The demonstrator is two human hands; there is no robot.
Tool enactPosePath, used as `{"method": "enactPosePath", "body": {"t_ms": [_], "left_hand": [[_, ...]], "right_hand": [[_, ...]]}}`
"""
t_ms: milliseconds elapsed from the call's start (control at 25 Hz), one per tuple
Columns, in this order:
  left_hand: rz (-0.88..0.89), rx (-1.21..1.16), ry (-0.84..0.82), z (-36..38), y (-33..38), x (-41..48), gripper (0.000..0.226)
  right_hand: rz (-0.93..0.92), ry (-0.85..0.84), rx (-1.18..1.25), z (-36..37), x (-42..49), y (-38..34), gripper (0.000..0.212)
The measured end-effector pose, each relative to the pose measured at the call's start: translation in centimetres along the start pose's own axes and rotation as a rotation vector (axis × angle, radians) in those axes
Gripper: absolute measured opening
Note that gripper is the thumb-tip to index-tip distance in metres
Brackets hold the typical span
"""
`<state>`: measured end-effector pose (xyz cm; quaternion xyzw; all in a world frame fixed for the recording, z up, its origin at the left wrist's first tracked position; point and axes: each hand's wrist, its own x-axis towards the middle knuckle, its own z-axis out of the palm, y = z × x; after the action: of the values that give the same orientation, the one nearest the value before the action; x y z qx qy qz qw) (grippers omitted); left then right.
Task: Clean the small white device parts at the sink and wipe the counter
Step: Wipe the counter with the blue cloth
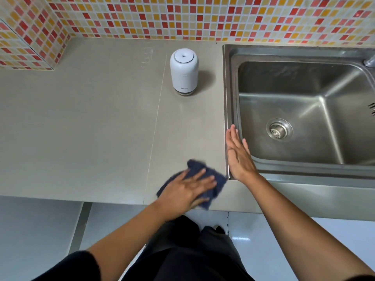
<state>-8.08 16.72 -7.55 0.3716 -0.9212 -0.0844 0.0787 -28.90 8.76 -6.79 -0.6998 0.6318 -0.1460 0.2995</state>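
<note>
Head view: bench [81, 128] with sink [229, 98] on its right; white device [184, 72] upright at the back, well apart from both hands. Dark cloth [218, 182] near the front edge, pressed under the left hand [188, 189], fingers spread; right hand [239, 157] straight-fingered against the sink rim. Risk: a wide stroke could sweep residue onto the floor [40, 230].

One white device [184, 71], one dark cloth [220, 182], one sink [229, 88], two hands [186, 189] [239, 157].

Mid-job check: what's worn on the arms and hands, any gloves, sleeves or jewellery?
No gloves: the left hand and right hand are bare, no ring, watch or bracelet visible. Both forearms are uncovered. A black sleeve covers the left upper arm; a dark sleeve edge shows on the right.
</note>
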Motion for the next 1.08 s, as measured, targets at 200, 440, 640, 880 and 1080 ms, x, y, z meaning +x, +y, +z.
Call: {"method": "enactPosePath", "body": {"t_ms": [200, 440, 640, 880, 1080], "left_hand": [[-0.271, -0.061, 0.093, -1.8, -7.9, -3.8, 0.046], [-0.160, -0.007, 0.140, 1.5, 1.2, -0.1, 0.044], [-0.163, -0.041, 0.070, -1.2, -3.9, -8.8, 0.044], [-0.627, -0.053, 0.200, -1.3, -4.6, -4.6, 0.049], [-0.565, -0.062, 0.162, -2.2, -5.6, -15.4, 0.051]], "right_hand": [[-0.013, 0.015, -0.031, 0.1, -0.1, -0.3, 0.079], [-0.001, 0.012, -0.084, -0.1, -0.3, -0.5, 0.072], [-0.112, 0.054, -0.407, 1.2, -2.1, -2.1, 0.069], [-0.171, 0.025, -0.432, 5.3, -6.2, -4.7, 0.066], [-0.239, 0.007, -0.489, 6.9, -6.2, -5.9, 0.064]]}}
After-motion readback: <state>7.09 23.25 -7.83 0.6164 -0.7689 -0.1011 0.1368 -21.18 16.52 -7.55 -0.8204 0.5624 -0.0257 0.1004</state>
